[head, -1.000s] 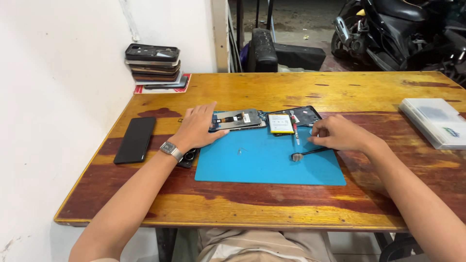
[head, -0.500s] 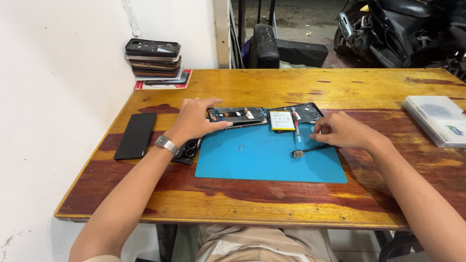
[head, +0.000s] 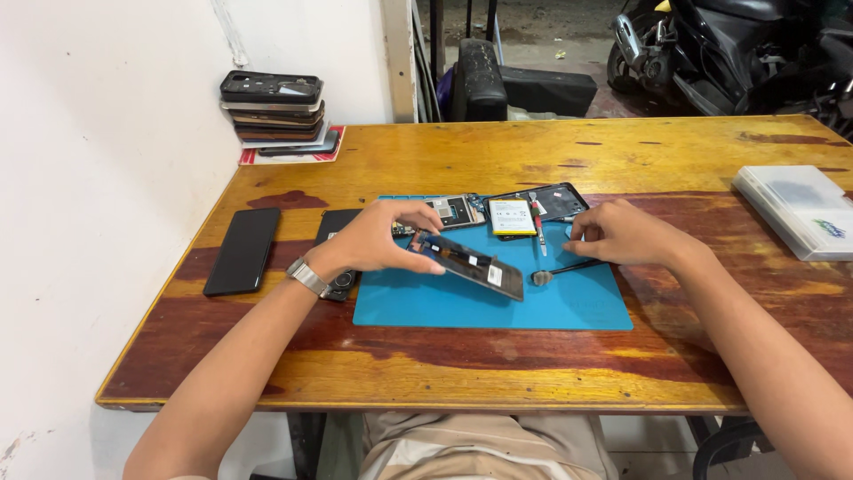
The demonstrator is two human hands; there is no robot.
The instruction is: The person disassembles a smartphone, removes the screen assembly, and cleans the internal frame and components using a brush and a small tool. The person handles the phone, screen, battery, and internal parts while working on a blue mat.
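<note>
Wooden table (head: 533, 151): left hand (head: 378, 238) fingers grip phone frame (head: 466, 264); right hand (head: 622, 233) grip hidden.

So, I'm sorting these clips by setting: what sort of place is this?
Most likely a small phone repair bench. The left hand lifts an opened phone frame over a blue work mat, a stack of phones stands by the wall, and the right hand rests beside a loose battery.
</note>
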